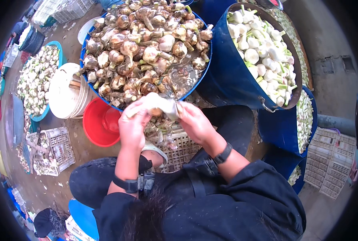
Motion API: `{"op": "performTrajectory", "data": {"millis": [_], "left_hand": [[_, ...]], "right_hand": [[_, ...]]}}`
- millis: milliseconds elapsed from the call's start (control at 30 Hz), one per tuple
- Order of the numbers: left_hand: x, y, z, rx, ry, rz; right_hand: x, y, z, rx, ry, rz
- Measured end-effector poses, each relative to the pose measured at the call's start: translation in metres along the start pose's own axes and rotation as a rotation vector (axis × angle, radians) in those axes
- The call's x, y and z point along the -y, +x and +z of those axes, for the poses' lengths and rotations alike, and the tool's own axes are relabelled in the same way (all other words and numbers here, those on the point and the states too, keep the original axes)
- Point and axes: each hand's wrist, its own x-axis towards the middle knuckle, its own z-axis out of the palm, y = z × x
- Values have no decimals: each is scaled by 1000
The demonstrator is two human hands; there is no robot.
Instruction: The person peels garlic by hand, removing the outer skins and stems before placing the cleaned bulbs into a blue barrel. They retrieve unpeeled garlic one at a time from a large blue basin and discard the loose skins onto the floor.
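In front of me, above a crate between my legs, my left hand [131,122] is closed around a whitish garlic bulb [153,101]. Fingers of my right hand [195,123] pinch against the bulb's right side, where a flat, pale grey-white piece [170,109] shows. Blur hides whether that piece is peel or a blade. Just beyond both hands stands a blue tub [83,54] heaped with brown, unpeeled garlic bulbs [140,48], with water showing at its near right. White peeled garlic bulbs [263,50] fill a tilted blue barrel [223,68] to the right.
A red basin [96,124] and a white bucket [62,94] stand left of the tub. Peelings lie on the plastic crate [183,146] below my hands. More crates [58,150] and garlic tubs surround me. Another person [48,223] is at the lower left.
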Motion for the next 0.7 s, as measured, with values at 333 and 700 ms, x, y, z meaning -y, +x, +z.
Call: {"op": "performTrajectory", "data": {"millis": [333, 700], "left_hand": [[-8, 13, -17, -292, -13, -91], [-15, -11, 2, 80, 1176, 1336]], "right_hand": [[41, -16, -25, 74, -1282, -224], [35, 23, 31, -14, -960, 76]]}}
